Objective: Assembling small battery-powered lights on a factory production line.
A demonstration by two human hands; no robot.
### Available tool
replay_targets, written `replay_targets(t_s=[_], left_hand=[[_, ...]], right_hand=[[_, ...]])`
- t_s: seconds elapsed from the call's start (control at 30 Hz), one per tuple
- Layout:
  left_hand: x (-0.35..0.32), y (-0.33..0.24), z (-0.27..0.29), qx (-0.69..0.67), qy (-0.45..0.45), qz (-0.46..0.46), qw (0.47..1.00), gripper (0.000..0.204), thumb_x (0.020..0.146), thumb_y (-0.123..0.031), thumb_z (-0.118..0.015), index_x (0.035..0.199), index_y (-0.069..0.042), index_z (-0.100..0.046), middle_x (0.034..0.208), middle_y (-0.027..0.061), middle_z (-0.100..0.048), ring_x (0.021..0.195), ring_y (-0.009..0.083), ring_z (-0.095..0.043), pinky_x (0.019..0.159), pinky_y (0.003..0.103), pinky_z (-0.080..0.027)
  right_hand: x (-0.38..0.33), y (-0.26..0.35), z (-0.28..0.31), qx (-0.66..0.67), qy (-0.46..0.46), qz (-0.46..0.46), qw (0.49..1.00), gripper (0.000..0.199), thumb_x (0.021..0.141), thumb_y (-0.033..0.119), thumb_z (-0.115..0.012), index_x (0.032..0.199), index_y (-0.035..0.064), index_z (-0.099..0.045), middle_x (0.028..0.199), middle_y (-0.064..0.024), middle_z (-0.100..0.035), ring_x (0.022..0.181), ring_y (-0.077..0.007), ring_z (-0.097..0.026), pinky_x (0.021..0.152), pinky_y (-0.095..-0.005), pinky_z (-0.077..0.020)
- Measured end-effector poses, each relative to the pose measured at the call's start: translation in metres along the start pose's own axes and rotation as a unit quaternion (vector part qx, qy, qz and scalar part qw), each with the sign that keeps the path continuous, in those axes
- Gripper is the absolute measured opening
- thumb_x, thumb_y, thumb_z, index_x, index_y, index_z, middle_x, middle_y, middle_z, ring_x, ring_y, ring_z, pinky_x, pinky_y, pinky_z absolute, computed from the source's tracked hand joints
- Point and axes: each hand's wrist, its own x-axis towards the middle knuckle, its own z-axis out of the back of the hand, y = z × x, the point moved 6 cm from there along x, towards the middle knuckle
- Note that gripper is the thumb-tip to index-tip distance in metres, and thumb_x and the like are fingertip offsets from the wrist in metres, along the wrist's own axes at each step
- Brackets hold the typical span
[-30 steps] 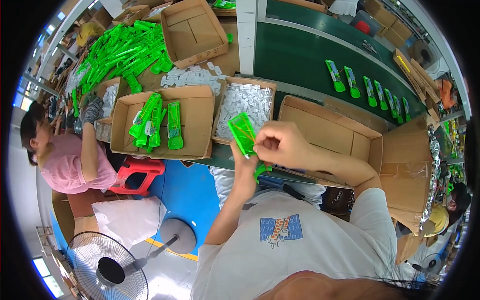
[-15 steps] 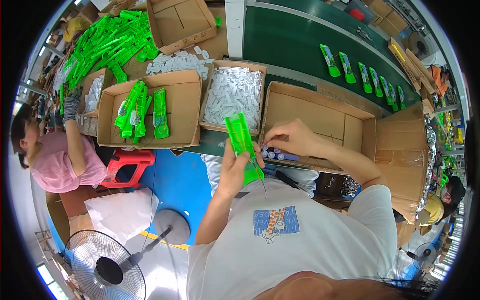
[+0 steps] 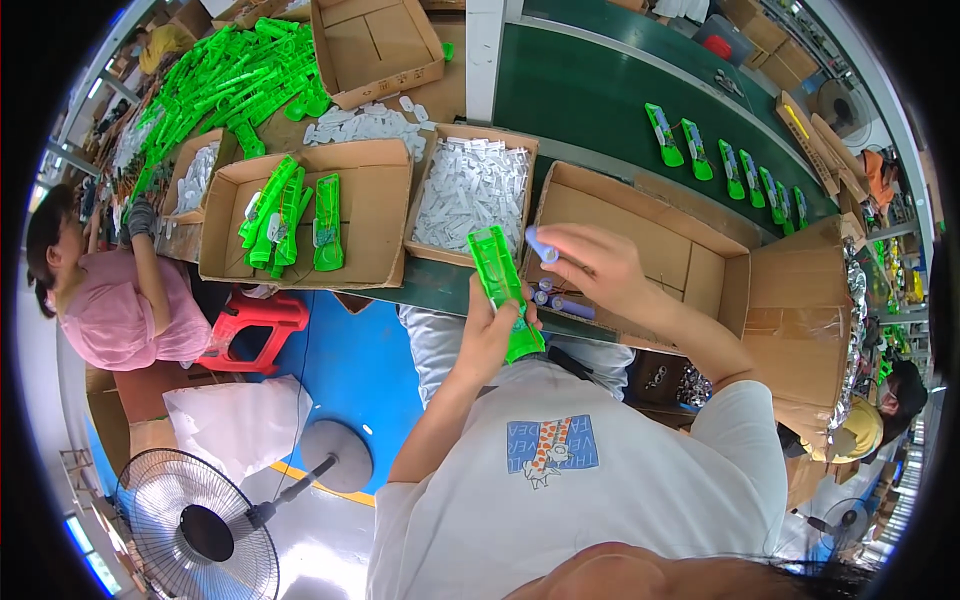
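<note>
My left hand is closed round the lower part of a bright green plastic housing, a long open shell tilted up away from me. In front of the large cardboard box, my right hand pinches a purple-blue cylindrical battery cell between thumb and fingers. The cell is close to the housing's right side, apart from it. Below that hand, several more purple cells lie together by the near left corner of the cardboard box. The fingers of my left hand partly hide the housing's lower end.
A box of small white plastic parts stands beyond my hands. Left of it, a cardboard box holds green housings. Loose green parts are heaped farther off. Similar green pieces sit on the green conveyor. A co-worker sits at left.
My right hand has lifted a battery cell from the group and brought it up beside the housing. The housing in my left hand has shifted slightly right.
</note>
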Motion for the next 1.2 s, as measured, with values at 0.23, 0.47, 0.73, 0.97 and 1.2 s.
replay_targets(t_s=[0.23, 0.47, 0.73, 0.97, 1.2], left_hand=[[-0.001, -0.006, 0.002, -0.001, 0.011, 0.048, 0.999, 0.046, 0.089, 0.003, -0.041, 0.133, -0.007, -0.032, 0.1, 0.0111, -0.053, 0.08, 0.0191, -0.057, 0.07, 0.035, -0.053], [-0.015, -0.035, 0.046, -0.122, -0.069, 0.04, 0.989, 0.048, 0.086, 0.001, -0.044, 0.131, -0.009, -0.034, 0.104, 0.012, -0.05, 0.076, 0.0192, -0.052, 0.067, 0.037, -0.05], [-0.018, -0.029, 0.061, -0.193, -0.102, 0.017, 0.976, 0.042, 0.083, -0.001, -0.047, 0.124, -0.009, -0.039, 0.106, 0.012, -0.05, 0.077, 0.0208, -0.052, 0.069, 0.038, -0.049], [-0.017, -0.018, 0.044, -0.124, -0.063, 0.038, 0.99, 0.042, 0.084, -0.001, -0.046, 0.124, -0.009, -0.035, 0.105, 0.0128, -0.051, 0.079, 0.0211, -0.055, 0.07, 0.038, -0.05], [-0.01, -0.015, 0.036, -0.136, -0.052, 0.054, 0.988, 0.037, 0.09, -0.016, -0.047, 0.123, -0.007, -0.032, 0.104, 0.0133, -0.052, 0.078, 0.0217, -0.057, 0.07, 0.038, -0.051]], right_hand=[[0.003, 0.042, -0.026, -0.089, 0.1, 0.216, 0.967, 0.052, 0.069, 0.011, -0.071, 0.118, -0.0023, -0.06, 0.12, -0.0159, -0.059, 0.115, -0.0302, -0.058, 0.097, -0.0385, -0.051], [0.052, -0.013, -0.082, 0.259, 0.23, -0.04, 0.937, 0.036, 0.078, 0.004, -0.067, 0.114, 0.0062, -0.066, 0.126, -0.0092, -0.061, 0.114, -0.0224, -0.061, 0.088, -0.0349, -0.0548], [0.102, -0.076, -0.14, -0.092, 0.269, 0.052, 0.957, 0.01, 0.074, 0.013, -0.068, 0.074, 0.0038, -0.068, 0.084, -0.009, -0.061, 0.083, -0.0288, -0.062, 0.067, -0.0409, -0.0525], [0.098, -0.072, -0.1, 0.182, 0.187, -0.083, 0.962, 0.011, 0.082, 0.011, -0.071, 0.09, 0.0037, -0.072, 0.084, -0.0077, -0.07, 0.072, -0.0144, -0.066, 0.066, -0.0285, -0.0525], [0.083, -0.054, -0.097, 0.426, 0.172, -0.303, 0.835, 0.023, 0.087, 0.014, -0.071, 0.101, -0.0035, -0.068, 0.085, -0.0074, -0.069, 0.074, -0.0119, -0.068, 0.065, -0.0238, -0.0571]])
